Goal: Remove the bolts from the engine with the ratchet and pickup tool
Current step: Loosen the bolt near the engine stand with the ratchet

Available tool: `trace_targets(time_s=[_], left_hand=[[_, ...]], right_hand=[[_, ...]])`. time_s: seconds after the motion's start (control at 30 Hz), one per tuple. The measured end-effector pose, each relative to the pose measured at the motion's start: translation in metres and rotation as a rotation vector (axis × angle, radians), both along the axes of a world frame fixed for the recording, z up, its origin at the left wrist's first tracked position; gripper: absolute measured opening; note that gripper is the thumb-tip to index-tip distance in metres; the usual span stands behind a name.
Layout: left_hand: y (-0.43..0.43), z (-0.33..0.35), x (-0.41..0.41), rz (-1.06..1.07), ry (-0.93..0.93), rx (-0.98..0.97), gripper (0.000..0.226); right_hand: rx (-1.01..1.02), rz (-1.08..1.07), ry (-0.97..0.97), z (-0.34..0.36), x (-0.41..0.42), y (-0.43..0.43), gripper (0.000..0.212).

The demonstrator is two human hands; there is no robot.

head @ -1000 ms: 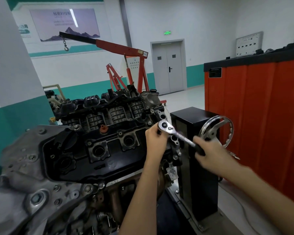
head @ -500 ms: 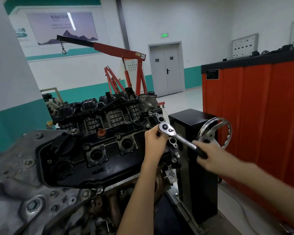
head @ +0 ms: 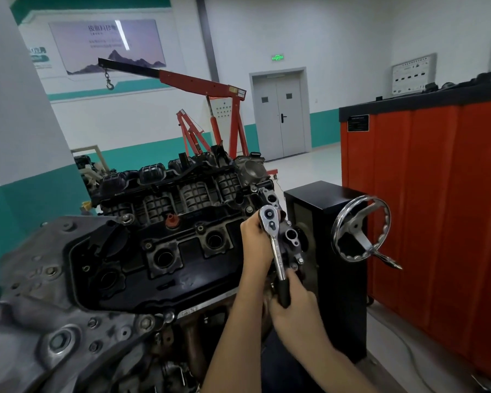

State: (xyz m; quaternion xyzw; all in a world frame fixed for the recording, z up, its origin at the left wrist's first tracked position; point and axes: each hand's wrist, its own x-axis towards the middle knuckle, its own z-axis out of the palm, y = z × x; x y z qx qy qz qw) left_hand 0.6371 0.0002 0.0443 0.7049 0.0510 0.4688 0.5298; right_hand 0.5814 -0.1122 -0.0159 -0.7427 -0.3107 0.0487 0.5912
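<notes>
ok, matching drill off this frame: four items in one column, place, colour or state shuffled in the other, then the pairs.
Column 1
1. ratchet
2. handwheel
3. engine crane
4. left hand

Column 2
A. red, standing behind the engine
B. chrome, on the black stand right of the engine
C. holds the ratchet at its head
D. handle pointing down toward the camera, gripped by the right hand

Pairs: 1-D, 2-B, 3-A, 4-C
</notes>
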Motion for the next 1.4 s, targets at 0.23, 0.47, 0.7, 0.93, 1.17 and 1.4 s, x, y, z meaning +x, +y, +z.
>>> trace_targets(time_s=[0.23, 0.47, 0.7, 0.93, 1.17, 1.4], left_hand=[[-0.002, 0.005, -0.006, -0.036, 0.055, 0.093, 0.037], [-0.005, 0.002, -0.006, 0.034, 0.015, 0.042, 0.024], [-0.002, 0.000, -0.001, 0.039, -0.004, 0.036, 0.043], [-0.002, 0.003, -0.005, -0.010, 0.057, 0.112, 0.028], [-0.001, -0.001, -0.002, 0.050, 0.005, 0.004, 0.025], [0.002, -0.002, 0.004, 0.048, -0.005, -0.027, 0.056]], right_hand=[[-0.537, 0.075, -0.482, 0.061, 0.100, -0.079, 0.030], [-0.553, -0.106, -0.670, 0.057, 0.103, -0.072, 0.019], [0.050, 0.002, 0.026, -0.001, -0.001, 0.000, 0.024], [-0.401, 0.109, -0.368, 0.047, 0.085, -0.073, 0.027], [-0.607, -0.128, -0.740, 0.075, 0.109, -0.071, 0.019], [0.052, 0.019, 0.011, 0.005, -0.004, -0.001, 0.022]])
